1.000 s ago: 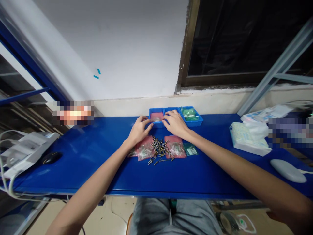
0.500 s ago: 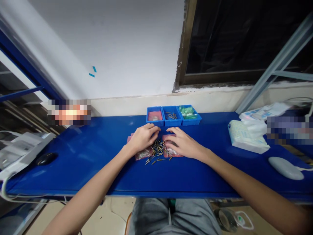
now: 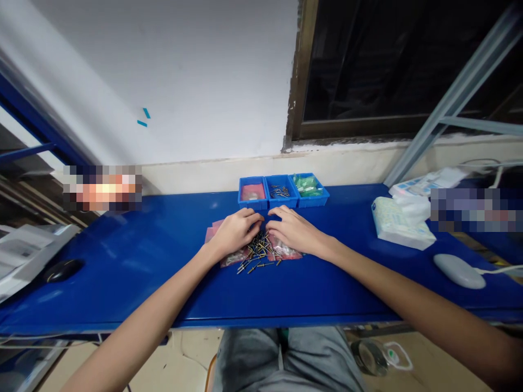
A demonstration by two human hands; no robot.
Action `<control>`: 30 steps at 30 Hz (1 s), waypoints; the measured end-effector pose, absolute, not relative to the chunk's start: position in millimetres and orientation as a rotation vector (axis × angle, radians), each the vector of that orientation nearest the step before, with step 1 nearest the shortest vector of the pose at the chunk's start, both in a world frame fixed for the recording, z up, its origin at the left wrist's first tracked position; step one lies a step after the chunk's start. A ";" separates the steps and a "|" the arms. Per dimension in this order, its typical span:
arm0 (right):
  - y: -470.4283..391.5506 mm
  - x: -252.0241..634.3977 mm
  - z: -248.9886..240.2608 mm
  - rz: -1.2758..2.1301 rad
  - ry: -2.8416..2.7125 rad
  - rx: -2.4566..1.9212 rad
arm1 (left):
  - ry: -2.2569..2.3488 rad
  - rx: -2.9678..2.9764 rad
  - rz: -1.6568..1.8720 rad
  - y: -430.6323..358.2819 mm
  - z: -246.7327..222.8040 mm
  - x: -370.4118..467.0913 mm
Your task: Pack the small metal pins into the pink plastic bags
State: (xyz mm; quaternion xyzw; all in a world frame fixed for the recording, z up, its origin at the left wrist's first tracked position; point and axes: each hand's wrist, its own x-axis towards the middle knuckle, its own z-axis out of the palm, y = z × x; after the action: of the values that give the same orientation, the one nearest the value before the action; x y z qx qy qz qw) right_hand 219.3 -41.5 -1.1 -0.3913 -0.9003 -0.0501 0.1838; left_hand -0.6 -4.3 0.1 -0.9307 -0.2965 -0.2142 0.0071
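Note:
A loose pile of metal rivets or pins lies on the blue table between my hands. My left hand rests over the pile's left side, fingers curled and thumb toward the pile; its fingertips are too small to read. Above the right side is my right hand, fingers bent but apart, holding nothing visible. Pink plastic bags lie partly under both hands, one at the left and one at the right. Behind the hands stand three blue bins: left with a pink bag, middle with metal pins, right with green bags.
On the blue table, a tissue box and a white mouse-shaped device lie at the right. A black mouse and a white device are at the left. A wall rises behind the bins.
The camera view has shifted, moving the scene slightly left. My right hand has come a little closer to my left hand and shows more of the right pink bag.

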 end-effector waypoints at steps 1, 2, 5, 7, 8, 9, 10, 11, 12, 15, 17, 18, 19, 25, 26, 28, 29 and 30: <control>-40.2 217.8 -0.2 -0.141 -2.555 -1.106 | -0.928 -2.910 -0.666 -4.1 0.0 -0.6; -39.2 216.5 0.2 -0.136 -2.565 -1.109 | -0.931 -2.909 -0.665 -3.9 -0.1 -0.6; -37.5 214.2 -1.2 -0.107 -2.586 -1.112 | -0.938 -2.908 -0.677 -3.8 0.2 -0.2; -37.7 213.9 -2.7 -0.094 -2.587 -1.115 | -0.937 -2.907 -0.676 -4.3 0.8 0.4; -38.1 214.1 -3.1 -0.089 -2.584 -1.115 | -0.933 -2.907 -0.668 -4.7 1.2 0.7; -38.6 214.7 -3.3 -0.084 -2.577 -1.114 | -0.928 -2.905 -0.661 -5.2 1.5 1.0; -39.1 215.5 -3.2 -0.076 -2.566 -1.112 | -0.925 -2.903 -0.655 -5.5 1.8 1.3; -39.6 216.6 -3.0 -0.066 -2.553 -1.107 | -0.922 -2.900 -0.655 -5.9 2.0 1.4; -40.1 218.0 -2.7 -0.057 -2.538 -1.101 | -0.921 -2.899 -0.659 -6.1 2.2 1.5; -40.8 222.8 -2.6 -0.042 -2.503 -1.095 | -0.918 -2.902 -0.671 -6.5 2.6 1.7; -40.6 225.3 -3.4 -0.044 -2.475 -1.100 | -0.903 -2.911 -0.660 -7.0 3.1 2.0; -40.3 226.0 -4.0 -0.043 -2.454 -1.103 | -0.891 -2.919 -0.650 -7.3 3.4 2.3; -40.1 226.3 -4.8 -0.038 -2.428 -1.104 | -0.875 -2.929 -0.641 -7.7 3.8 2.6; -41.4 222.1 -8.7 0.011 -2.289 -1.134 | -0.821 -2.949 -0.648 -9.3 5.6 3.3; -42.1 221.4 -8.9 0.009 -2.280 -1.142 | -0.811 -2.947 -0.654 -9.1 5.5 3.1; -43.5 220.4 -8.9 0.004 -2.270 -1.151 | -0.786 -2.944 -0.663 -8.5 5.0 2.7; -44.1 220.0 -8.8 -0.002 -2.267 -1.157 | -0.777 -2.939 -0.665 -8.0 4.5 2.5; -44.5 219.7 -8.7 -0.014 -2.265 -1.168 | -0.768 -2.933 -0.665 -7.5 3.9 2.3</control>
State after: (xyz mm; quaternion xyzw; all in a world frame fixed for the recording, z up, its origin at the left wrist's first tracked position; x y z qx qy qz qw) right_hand 219.7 -44.5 -8.7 -0.4383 -0.8499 -0.0051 0.2925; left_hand 2.3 -7.5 3.9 -0.9447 -0.2475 -0.2142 0.0187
